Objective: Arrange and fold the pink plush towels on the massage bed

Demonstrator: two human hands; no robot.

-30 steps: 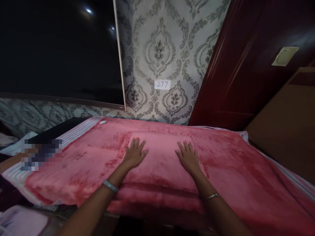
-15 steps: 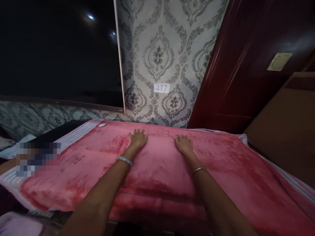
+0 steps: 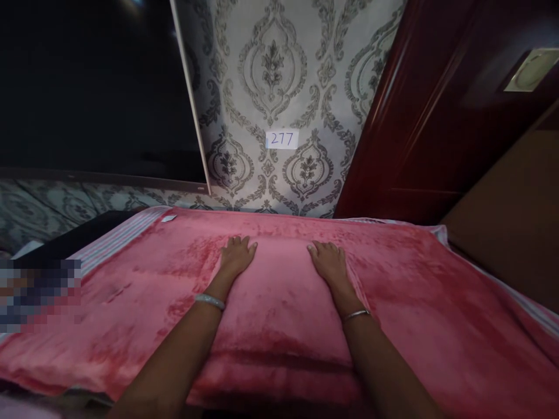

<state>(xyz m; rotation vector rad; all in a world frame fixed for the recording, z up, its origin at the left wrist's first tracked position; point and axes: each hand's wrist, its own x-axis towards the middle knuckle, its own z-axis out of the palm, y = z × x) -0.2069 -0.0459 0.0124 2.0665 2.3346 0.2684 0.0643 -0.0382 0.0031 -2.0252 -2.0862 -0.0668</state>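
Observation:
A pink plush blanket (image 3: 279, 291) with darker red patches lies spread out before me, its left and right edges trimmed with pale stripes. My left hand (image 3: 236, 256) rests flat on it left of the middle, fingers apart, a pale bangle around the wrist. To the right, my right hand (image 3: 328, 260) also presses flat on the plush with fingers spread, and a thin silver bangle circles that wrist. Between the hands the cloth looks smooth; a crease runs across it nearer to me. A small white label (image 3: 168, 219) shows at the blanket's far left corner.
Behind the blanket rises a patterned wall (image 3: 271, 75) with a paper marked 277 (image 3: 282, 139). A large dark screen (image 3: 96, 93) hangs at the left. Dark red panelling (image 3: 414, 116) and a brown box-like surface (image 3: 510, 209) stand at the right. A blurred-out patch covers the left edge.
Both hands stay flat on the blanket and have shifted slightly, the left one turning a little. The view has moved closer and tilted, so the wall paper appears higher.

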